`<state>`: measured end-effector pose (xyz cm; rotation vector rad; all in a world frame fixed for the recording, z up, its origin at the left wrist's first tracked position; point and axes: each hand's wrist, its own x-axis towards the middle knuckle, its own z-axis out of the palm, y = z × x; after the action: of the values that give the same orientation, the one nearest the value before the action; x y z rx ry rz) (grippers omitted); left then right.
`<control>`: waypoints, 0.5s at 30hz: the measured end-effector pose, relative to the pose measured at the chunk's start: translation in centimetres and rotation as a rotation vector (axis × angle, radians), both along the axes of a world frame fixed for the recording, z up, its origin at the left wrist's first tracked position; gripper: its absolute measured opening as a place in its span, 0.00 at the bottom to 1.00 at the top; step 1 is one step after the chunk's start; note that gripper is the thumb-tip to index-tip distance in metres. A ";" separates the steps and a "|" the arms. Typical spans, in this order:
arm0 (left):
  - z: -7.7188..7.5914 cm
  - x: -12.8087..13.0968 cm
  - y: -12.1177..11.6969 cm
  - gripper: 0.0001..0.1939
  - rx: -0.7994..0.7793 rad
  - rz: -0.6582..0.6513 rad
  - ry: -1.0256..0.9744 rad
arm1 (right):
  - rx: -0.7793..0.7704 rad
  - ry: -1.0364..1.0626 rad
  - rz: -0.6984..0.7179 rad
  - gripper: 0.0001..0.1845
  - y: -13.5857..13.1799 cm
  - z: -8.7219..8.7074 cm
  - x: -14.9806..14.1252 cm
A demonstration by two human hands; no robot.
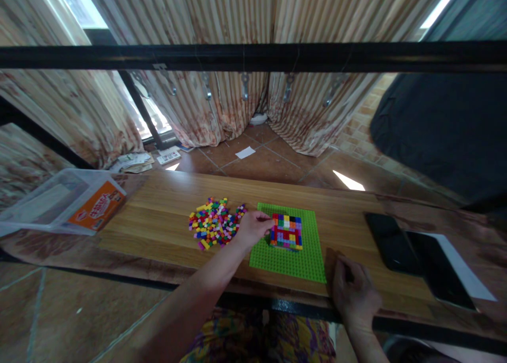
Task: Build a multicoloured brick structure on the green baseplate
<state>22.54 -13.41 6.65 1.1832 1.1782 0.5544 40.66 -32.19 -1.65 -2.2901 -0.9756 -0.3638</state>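
Observation:
A small block structure of colorful toy building bricks (291,237) stands on a green studded baseplate (312,257). My left hand (254,228) reaches over the plate's left side, thumb and fingertips pinched together at the upper left edge of the structure. Whatever lies between those fingertips is too small to make out. Left of the plate is a pile of loose bricks (216,223) in many colors, partly behind my left hand. My right hand (354,289) rests at the table's front edge, right of the plate, with fingers curled in and nothing visible in them.
On the wooden table (158,220), a clear plastic bin (51,199) with an orange label stands at the far left. Right of my right hand lie a black phone (392,241), another dark flat device (438,268) and a white sheet (467,270). A black bar (253,57) crosses beyond the table.

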 end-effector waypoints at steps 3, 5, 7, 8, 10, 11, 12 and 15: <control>-0.3 0.3 0.0 0.01 0.015 0.006 0.025 | 0.009 -0.016 0.006 0.17 0.0 0.0 0.0; -0.6 0.6 0.1 0.02 0.049 0.014 0.058 | 0.004 -0.025 0.017 0.17 0.0 0.0 0.1; -1.1 1.0 0.2 0.02 0.087 0.030 0.098 | -0.009 -0.026 0.020 0.17 0.0 0.0 0.2; -1.4 1.2 0.3 0.03 0.098 0.041 0.113 | -0.018 -0.021 0.019 0.17 0.0 0.0 0.2; -1.8 1.5 0.3 0.03 0.087 0.064 0.109 | -0.028 -0.010 0.016 0.16 0.0 0.0 0.2; -2.0 1.7 0.3 0.03 0.071 0.073 0.094 | -0.032 -0.004 0.013 0.16 0.0 0.1 0.1; -2.0 1.8 0.2 0.03 0.053 0.081 0.077 | -0.037 0.001 0.004 0.16 0.0 0.1 0.1; -2.1 2.1 0.2 0.03 0.025 0.092 0.045 | -0.066 0.011 -0.019 0.15 0.1 0.2 -0.1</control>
<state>24.68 -13.25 4.58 1.1722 1.2718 0.6160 40.53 -32.08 -1.48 -2.3594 -0.9746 -0.3307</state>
